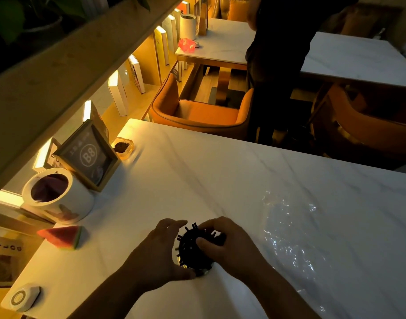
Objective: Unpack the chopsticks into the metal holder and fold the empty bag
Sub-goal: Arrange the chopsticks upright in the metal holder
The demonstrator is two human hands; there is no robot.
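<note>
As black chopsticks (192, 246) stand bunched in the metal holder (185, 265) near the front edge of a white marble-look desk (197, 180), a person's two bare hands flank the bundle. The left hand (160, 252) sits at the holder's 9 o'clock, its fingers (172, 224) curved round the far-left side and its thumb by the base at 6 o'clock, cupping the holder; whether every fingertip touches the metal cannot be told. The right hand (229, 242) sits at 3 o'clock, fingers curled over the bundle's far side at 1 o'clock and thumb pressed on the chopstick tops, gripping the sticks between them. Only a sliver of the holder's shiny rim shows beneath the dark tips, which splay outward all round. The clear plastic bag (289, 231) lies flat and crinkled on the desk at 3 o'clock of the holder, beyond the right hand and apart from it. At 9 o'clock of the left hand lies a watermelon slice (61, 237); at 10 o'clock stand a white cup (59, 199), a framed sign (89, 155) marked B8 and a small dish (123, 147) with dark contents. A white square device (21, 298) lies at the desk's 8 o'clock corner. Across the desk at 12 o'clock is an orange chair (197, 111), with a figure in dark clothes (278, 54) standing beside it.
</note>
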